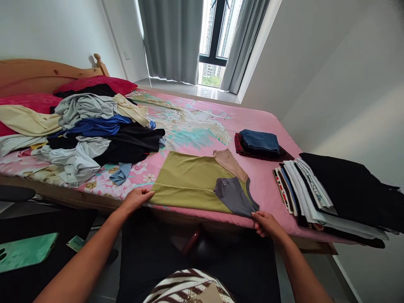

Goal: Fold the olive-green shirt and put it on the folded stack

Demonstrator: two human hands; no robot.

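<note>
An olive-green T-shirt lies flat near the bed's front edge, its hem to the left and its collar to the right. One sleeve is grey and the other tan, both laid over the body. At the near hem corner, my left hand pinches the fabric between thumb and fingers. My right hand grips the shirt by the near shoulder beside the collar, with its fingers curled in.
Left on the bed is a loose heap of clothes. Folded jeans lie behind the shirt to the right, with a tall stack of folded clothes nearer. A green phone rests on a black surface at lower left.
</note>
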